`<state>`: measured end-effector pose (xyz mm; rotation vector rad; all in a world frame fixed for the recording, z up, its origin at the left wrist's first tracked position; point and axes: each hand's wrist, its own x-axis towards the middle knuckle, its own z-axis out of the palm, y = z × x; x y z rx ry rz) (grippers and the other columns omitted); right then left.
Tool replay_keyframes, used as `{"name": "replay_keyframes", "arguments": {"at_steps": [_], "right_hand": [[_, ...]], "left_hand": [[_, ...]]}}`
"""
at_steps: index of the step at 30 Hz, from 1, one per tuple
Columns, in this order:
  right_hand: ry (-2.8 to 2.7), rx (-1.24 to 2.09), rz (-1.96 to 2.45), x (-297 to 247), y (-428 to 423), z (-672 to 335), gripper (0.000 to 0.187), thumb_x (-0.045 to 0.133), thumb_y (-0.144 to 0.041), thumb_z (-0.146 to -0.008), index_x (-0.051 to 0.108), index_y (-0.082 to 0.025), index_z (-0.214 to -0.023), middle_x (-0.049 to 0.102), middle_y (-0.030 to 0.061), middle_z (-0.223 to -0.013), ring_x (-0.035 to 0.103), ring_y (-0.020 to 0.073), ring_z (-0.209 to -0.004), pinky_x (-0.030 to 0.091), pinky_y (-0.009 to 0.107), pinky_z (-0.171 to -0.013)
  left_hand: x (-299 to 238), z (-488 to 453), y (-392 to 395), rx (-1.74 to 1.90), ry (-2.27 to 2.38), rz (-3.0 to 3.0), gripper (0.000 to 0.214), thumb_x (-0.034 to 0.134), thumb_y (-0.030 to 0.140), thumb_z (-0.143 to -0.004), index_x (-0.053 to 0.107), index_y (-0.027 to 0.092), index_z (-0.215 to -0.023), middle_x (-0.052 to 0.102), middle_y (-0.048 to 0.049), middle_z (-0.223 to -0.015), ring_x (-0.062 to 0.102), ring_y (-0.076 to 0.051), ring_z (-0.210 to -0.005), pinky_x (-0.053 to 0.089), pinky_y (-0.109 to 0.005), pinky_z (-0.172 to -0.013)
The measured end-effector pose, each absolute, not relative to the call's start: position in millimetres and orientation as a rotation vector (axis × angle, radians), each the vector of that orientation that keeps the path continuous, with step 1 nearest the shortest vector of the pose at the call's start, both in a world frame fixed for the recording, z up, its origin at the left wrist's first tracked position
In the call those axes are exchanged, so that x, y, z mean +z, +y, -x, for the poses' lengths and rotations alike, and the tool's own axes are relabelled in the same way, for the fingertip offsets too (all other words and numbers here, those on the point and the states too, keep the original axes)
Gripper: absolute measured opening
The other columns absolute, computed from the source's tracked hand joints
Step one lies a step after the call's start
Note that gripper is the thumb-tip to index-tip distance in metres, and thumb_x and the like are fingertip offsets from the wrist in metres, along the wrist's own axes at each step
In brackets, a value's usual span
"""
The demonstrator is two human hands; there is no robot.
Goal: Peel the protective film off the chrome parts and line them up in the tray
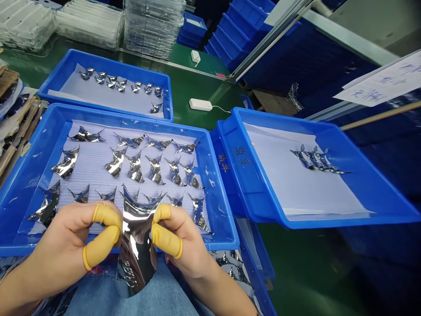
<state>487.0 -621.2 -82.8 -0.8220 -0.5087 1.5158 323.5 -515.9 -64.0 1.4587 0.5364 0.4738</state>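
Note:
A curved, mirror-bright metal piece (137, 245) with pointed upper corners and raised lettering near its lower end is held up between both hands. My left hand (83, 237) pinches its left edge with thumb and finger in yellow finger cots. On the opposite edge, my right hand (177, 237) grips it the same way, also in yellow cots. Behind the hands is a large blue tray (222, 206) lined with white paper. Rows of similar shiny metal pieces (134, 166) lie in it; the hands hide part of the nearest row.
Farther back, another blue tray (115, 62) has several smaller shiny pieces. At right, a stacked blue tray (263, 197) holds a few more. Clear plastic trays (153, 26) are piled behind. A white power bank-like box (200, 104) with a cable lies on the green table (184, 79).

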Motion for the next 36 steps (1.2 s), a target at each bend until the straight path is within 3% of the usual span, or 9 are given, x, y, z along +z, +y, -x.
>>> {"name": "replay_keyframes", "arguments": {"at_steps": [6, 13, 19, 23, 26, 30, 36], "right_hand": [[-0.505, 1.531, 0.776, -80.7, -624.5, -487.2, 0.027, 0.078, -0.032, -0.078, 0.057, -0.015, -0.074, 0.055, -0.004, -0.062, 0.055, 0.0053, -0.047, 0.048, 0.014, -0.043], [-0.501, 1.53, 0.85, -78.9, -626.2, -483.0, 0.033, 0.079, -0.04, -0.076, 0.057, -0.016, -0.075, 0.055, -0.0032, -0.065, 0.054, 0.0057, -0.046, 0.047, 0.015, -0.041], [-0.625, 1.415, 0.979, -74.1, -625.1, -481.0, 0.033, 0.075, -0.043, -0.08, 0.055, -0.017, -0.073, 0.055, -0.0027, -0.063, 0.051, 0.0057, -0.045, 0.045, 0.016, -0.041], [-0.649, 1.312, 1.004, -70.0, -627.4, -485.0, 0.033, 0.076, -0.043, -0.079, 0.056, -0.018, -0.071, 0.055, -0.0025, -0.061, 0.049, 0.0073, -0.046, 0.042, 0.018, -0.04], [-0.575, 1.3, 0.994, -69.2, -629.9, -489.0, 0.033, 0.078, -0.043, -0.076, 0.057, -0.018, -0.072, 0.055, -0.0027, -0.062, 0.048, 0.0067, -0.046, 0.043, 0.019, -0.042], [-0.49, 1.304, 0.943, -69.7, -631.6, -491.3, 0.034, 0.082, -0.041, -0.072, 0.058, -0.017, -0.071, 0.055, -0.0027, -0.063, 0.049, 0.0071, -0.047, 0.044, 0.019, -0.042], [-0.441, 1.307, 0.888, -69.6, -633.5, -492.0, 0.033, 0.083, -0.04, -0.071, 0.06, -0.017, -0.071, 0.055, -0.0015, -0.065, 0.052, 0.0074, -0.052, 0.042, 0.015, -0.04]], "left_hand": [[-60.8, -318.9, -519.6, 0.337, 0.563, -1.266, 0.014, 0.069, 0.013, -0.078, 0.073, 0.027, -0.075, 0.069, 0.0055, -0.07, 0.057, -0.009, -0.059, 0.051, -0.015, -0.055], [-55.4, -323.1, -519.1, 0.368, 0.53, -1.157, 0.015, 0.071, 0.032, -0.081, 0.072, 0.023, -0.069, 0.067, 0.0018, -0.066, 0.059, -0.011, -0.061, 0.052, -0.017, -0.059], [-62.5, -318.7, -518.2, 0.263, 0.62, -1.11, 0.014, 0.076, 0.03, -0.077, 0.069, 0.02, -0.069, 0.065, 0.0007, -0.062, 0.057, -0.011, -0.052, 0.052, -0.02, -0.051], [-70.4, -312.0, -515.2, 0.212, 0.54, -1.105, 0.007, 0.075, 0.03, -0.079, 0.074, 0.025, -0.084, 0.073, -0.0014, -0.082, 0.068, -0.017, -0.076, 0.058, -0.022, -0.068], [-75.7, -309.5, -511.6, 0.239, 0.537, -1.172, 0.013, 0.074, 0.034, -0.08, 0.075, 0.033, -0.093, 0.075, 0.0009, -0.086, 0.07, -0.017, -0.08, 0.058, -0.021, -0.073], [-83.6, -308.7, -508.4, 0.303, 0.552, -1.257, 0.008, 0.074, 0.04, -0.08, 0.075, 0.032, -0.083, 0.073, 0.002, -0.077, 0.068, -0.015, -0.073, 0.058, -0.019, -0.068], [-85.1, -309.5, -511.5, 0.297, 0.592, -1.221, 0.024, 0.07, 0.049, -0.08, 0.072, 0.028, -0.068, 0.067, -0.0001, -0.068, 0.062, -0.018, -0.065, 0.056, -0.026, -0.062]]}}
